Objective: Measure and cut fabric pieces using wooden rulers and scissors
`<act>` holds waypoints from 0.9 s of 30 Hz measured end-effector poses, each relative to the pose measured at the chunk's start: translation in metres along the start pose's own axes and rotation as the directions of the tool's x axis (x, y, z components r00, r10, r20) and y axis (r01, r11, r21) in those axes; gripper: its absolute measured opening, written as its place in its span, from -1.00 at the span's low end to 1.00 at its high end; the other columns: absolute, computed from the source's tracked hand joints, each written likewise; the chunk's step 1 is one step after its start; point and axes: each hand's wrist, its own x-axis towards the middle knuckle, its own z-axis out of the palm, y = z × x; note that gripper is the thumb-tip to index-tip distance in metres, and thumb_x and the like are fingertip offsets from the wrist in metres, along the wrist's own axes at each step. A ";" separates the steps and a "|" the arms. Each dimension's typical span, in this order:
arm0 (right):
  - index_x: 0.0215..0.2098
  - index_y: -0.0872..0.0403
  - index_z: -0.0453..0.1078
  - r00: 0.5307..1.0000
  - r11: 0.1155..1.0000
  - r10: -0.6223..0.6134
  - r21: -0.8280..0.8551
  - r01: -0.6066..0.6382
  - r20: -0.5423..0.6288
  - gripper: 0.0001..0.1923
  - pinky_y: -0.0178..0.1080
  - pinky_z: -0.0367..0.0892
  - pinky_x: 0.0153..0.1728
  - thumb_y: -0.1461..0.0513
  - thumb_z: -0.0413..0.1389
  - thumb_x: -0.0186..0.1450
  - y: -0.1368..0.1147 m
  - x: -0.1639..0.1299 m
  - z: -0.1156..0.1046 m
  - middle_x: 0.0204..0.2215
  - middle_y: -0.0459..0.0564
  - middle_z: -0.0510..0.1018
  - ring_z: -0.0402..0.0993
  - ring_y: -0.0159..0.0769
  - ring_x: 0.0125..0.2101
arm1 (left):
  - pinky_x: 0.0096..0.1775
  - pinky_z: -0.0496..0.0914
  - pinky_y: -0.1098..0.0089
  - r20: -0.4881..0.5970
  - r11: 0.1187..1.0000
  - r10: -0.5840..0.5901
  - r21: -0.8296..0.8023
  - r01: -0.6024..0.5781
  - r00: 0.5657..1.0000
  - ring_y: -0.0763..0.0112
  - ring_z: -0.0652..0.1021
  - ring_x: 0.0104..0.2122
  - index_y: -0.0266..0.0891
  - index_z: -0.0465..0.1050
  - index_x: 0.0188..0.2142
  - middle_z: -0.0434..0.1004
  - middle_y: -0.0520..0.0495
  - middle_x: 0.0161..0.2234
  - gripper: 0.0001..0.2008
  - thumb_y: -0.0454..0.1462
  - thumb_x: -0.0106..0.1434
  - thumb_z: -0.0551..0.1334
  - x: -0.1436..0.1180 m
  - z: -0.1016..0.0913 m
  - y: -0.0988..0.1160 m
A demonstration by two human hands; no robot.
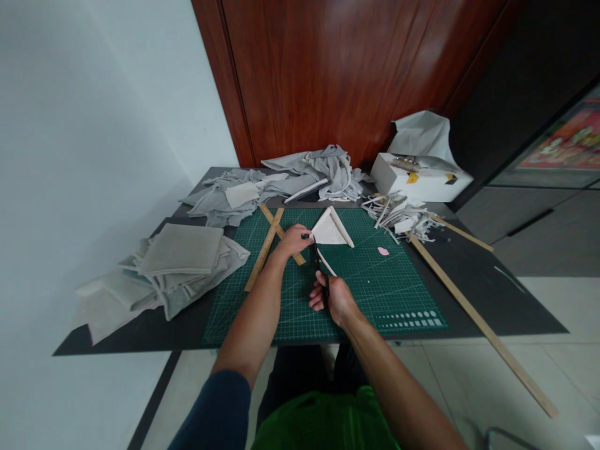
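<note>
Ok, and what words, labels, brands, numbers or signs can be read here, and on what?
None can be read.
Green cutting mat: grid lines show; any figures are too small.
Crossed wooden strips: any markings are too small.
Red panel at right: blurred shapes; I cannot tell if they are writing.

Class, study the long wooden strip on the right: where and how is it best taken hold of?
Probably by the near end of the long wooden strip, coming from the front right. That end juts past the front edge of the table, so fingers could likely close on both faces; the far end meets tangled fabric scraps.
</note>
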 end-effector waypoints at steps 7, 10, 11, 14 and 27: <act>-0.45 0.10 0.33 0.999 1.000 -0.003 -0.028 0.002 -0.033 -0.75 -0.38 0.18 -0.78 0.19 0.09 0.38 -0.001 -0.002 0.001 -0.68 -0.04 0.47 0.38 -0.36 -0.75 | 0.12 0.48 0.27 -0.017 1.000 -0.007 -0.007 0.007 1.000 0.23 0.61 -0.02 -0.16 0.72 -0.14 0.63 -0.09 -0.06 -0.71 -0.33 0.12 0.36 -0.001 0.000 0.001; -0.43 0.10 0.33 0.999 1.000 0.027 -0.013 -0.027 -0.017 -0.75 -0.37 0.21 -0.77 0.17 0.07 0.40 -0.004 -0.002 0.000 -0.68 -0.04 0.47 0.38 -0.35 -0.75 | 0.11 0.49 0.27 -0.021 1.000 -0.010 -0.009 0.010 1.000 0.25 0.62 -0.04 -0.15 0.72 -0.16 0.64 -0.08 -0.08 -0.70 -0.36 0.11 0.35 -0.001 0.001 0.001; -0.42 0.10 0.33 0.999 0.999 0.035 -0.007 -0.035 -0.012 -0.74 -0.36 0.22 -0.76 0.16 0.06 0.40 -0.005 -0.001 0.000 -0.69 -0.04 0.47 0.39 -0.34 -0.74 | 0.11 0.49 0.27 -0.021 1.000 -0.008 -0.010 0.008 1.000 0.25 0.62 -0.05 -0.15 0.72 -0.16 0.64 -0.08 -0.09 -0.70 -0.36 0.11 0.35 -0.001 0.001 0.001; -0.39 0.10 0.33 0.999 0.999 0.047 0.012 -0.047 0.002 -0.75 -0.36 0.24 -0.74 0.13 0.08 0.40 -0.008 0.001 0.001 -0.68 -0.03 0.48 0.41 -0.34 -0.73 | 0.10 0.49 0.26 -0.019 1.000 -0.003 -0.010 0.003 1.000 0.26 0.62 -0.06 -0.14 0.72 -0.16 0.66 -0.07 -0.09 -0.72 -0.34 0.12 0.35 -0.001 0.001 0.001; -0.50 0.09 0.32 0.997 0.997 0.072 -0.027 -0.073 -0.033 -0.72 -0.36 0.18 -0.74 0.24 0.03 0.39 -0.022 -0.003 0.004 -0.71 -0.02 0.44 0.36 -0.36 -0.75 | 0.10 0.47 0.29 -0.032 1.000 0.015 0.009 -0.015 0.999 0.26 0.61 -0.05 -0.19 0.72 -0.22 0.68 -0.10 -0.13 -0.80 -0.30 0.28 0.27 -0.003 0.000 0.005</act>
